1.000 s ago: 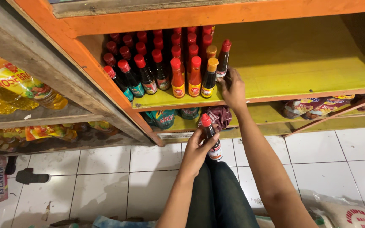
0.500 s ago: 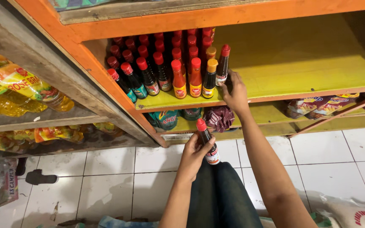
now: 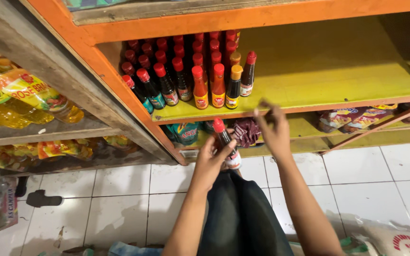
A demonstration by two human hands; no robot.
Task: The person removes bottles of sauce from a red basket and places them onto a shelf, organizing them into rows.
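Head view: yellow shelf (image 3: 338, 76) in the orange frame, sauce bottles (image 3: 186, 71) packed at its left end. My left hand (image 3: 209, 163) is clamped on a red-capped dark bottle (image 3: 226, 142) just below the shelf edge; right hand (image 3: 274, 128) empty, fingers loosely apart, beside it. Best kept upright, gripped low.

White glazed floor tiles (image 3: 376, 185) with dark grout lines, scuffed, spread under and to both sides of the grip. Above the grip, an orange-painted wooden shelf frame (image 3: 243, 19) with yellow boards (image 3: 338, 71); the upper board is mostly bare to the right. A second yellow board (image 3: 309, 125) sits level with the grip, just behind it. Left of the grip, a weathered grey wooden shelf unit (image 3: 39, 52) on a slant. Dark flat patch on the tiles (image 3: 41, 198), far lower left. Light even, soft shadows.
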